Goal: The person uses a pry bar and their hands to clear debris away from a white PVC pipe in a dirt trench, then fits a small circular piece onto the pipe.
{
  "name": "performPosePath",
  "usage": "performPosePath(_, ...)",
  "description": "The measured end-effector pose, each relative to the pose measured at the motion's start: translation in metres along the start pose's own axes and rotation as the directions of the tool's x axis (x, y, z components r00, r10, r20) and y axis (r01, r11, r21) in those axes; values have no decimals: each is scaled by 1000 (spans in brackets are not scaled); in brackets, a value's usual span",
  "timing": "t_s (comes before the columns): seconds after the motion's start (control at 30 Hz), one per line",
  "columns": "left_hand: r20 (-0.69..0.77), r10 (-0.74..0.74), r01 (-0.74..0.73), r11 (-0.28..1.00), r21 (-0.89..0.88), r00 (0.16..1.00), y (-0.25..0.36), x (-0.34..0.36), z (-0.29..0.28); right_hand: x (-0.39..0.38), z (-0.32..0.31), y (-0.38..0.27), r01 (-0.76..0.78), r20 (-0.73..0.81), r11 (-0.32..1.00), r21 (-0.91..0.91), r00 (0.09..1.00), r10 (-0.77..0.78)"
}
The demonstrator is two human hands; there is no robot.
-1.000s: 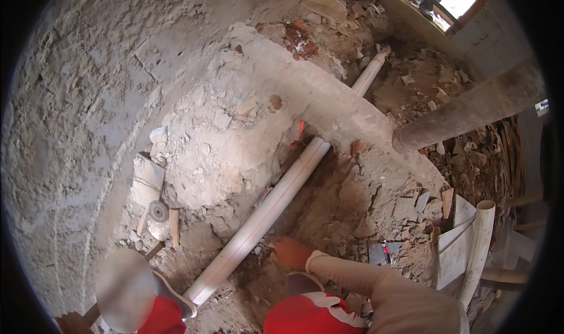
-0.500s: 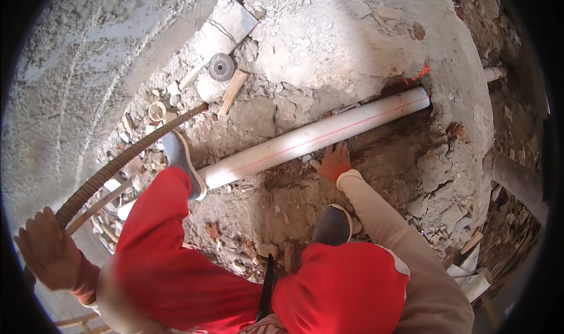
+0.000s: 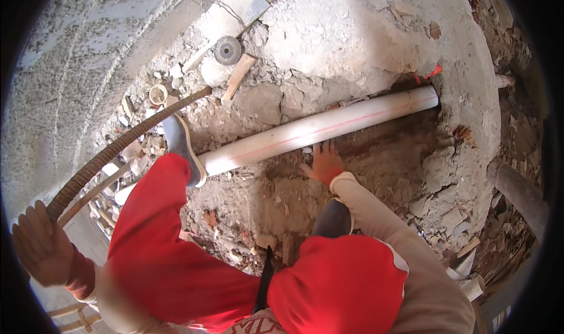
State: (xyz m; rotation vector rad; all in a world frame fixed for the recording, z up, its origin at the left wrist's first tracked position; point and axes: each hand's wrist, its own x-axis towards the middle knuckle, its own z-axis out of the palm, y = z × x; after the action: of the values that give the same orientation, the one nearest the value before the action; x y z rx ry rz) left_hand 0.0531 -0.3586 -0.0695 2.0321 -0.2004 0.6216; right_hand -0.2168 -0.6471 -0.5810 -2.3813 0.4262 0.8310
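Observation:
A white plastic pipe point(image 3: 329, 122) with a thin red line along it lies slanting in a dug-out trench. My right hand point(image 3: 325, 165) is spread on the dirt along the pipe's near side, its fingertips at the pipe's lower edge. At the far left, my left hand point(image 3: 42, 246) is held flat with fingers stretched out, by the near end of a ribbed steel bar point(image 3: 126, 139). That bar slants up from the hand to the rubble; the palm side is hidden. My left shoe point(image 3: 181, 146) rests against the pipe's left part.
A grey cutting disc point(image 3: 227, 50), a wood piece point(image 3: 239, 77) and a pale board point(image 3: 226, 20) lie beyond the pipe. Broken concrete surrounds the trench. A tape-like ring point(image 3: 158, 94) sits near the bar. Another thick pipe point(image 3: 520, 196) stands out at right. My right shoe point(image 3: 332, 219) is in the trench.
My right hand has slid a little left along the pipe's near edge, its fingers now pointing more straight ahead. The whole view has shifted slightly; my left hand stays beside the bar.

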Motion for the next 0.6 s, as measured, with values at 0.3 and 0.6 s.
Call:
performPosePath(0.3, -8, -182, 166, 916, -365, 983, 30, -29, 50, -3, 10, 7, 280, 78, 946, 166, 952, -295)
performPosePath(0.6, 462, -11, 259, 840, -477, 887, 21, -27, 21, -7, -4, -33, 172, 140, 984, 37, 974, -176)
